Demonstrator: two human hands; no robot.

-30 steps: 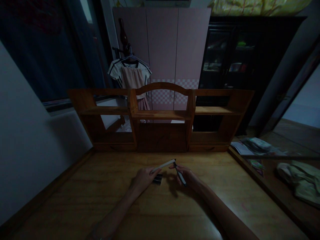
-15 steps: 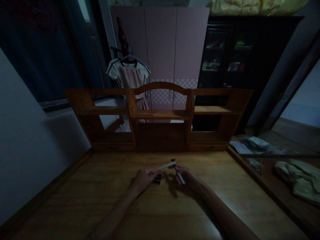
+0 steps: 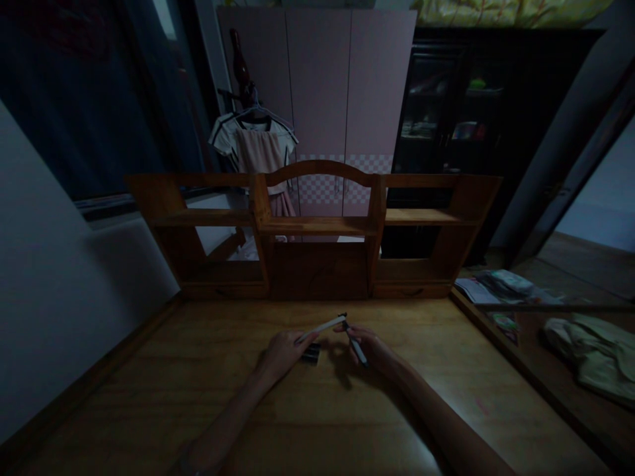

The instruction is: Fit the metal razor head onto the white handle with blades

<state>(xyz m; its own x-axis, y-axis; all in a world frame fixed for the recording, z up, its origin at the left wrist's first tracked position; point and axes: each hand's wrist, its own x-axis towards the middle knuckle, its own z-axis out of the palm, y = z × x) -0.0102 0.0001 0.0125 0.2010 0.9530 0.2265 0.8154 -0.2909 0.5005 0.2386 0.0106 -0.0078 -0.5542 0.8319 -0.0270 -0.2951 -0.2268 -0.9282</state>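
My left hand (image 3: 284, 357) is closed on a slim white stick (image 3: 325, 326), which slants up to the right. Its far tip meets, or passes just in front of, the dark head of a small razor-like tool (image 3: 356, 350) with a pale handle and dark end. Closed around that handle is my right hand (image 3: 372, 345), with the head pointing up and away from me. Both hands are just above the wooden desk (image 3: 297, 416). A small black, ridged piece (image 3: 311, 354) lies under my left fingers, partly covered. Dim light hides the finer details.
A wooden shelf unit (image 3: 317, 227) stands along the desk's far edge. A raised wooden rim (image 3: 526, 377) runs down the right side, with crumpled pale cloth (image 3: 595, 354) and papers (image 3: 479, 291) beyond it. The white wall (image 3: 89, 284) borders the left.
The white stick and the tool's head have shifted very slightly against each other. Both hands keep their grip and nearly the same place. The view has tilted a little.
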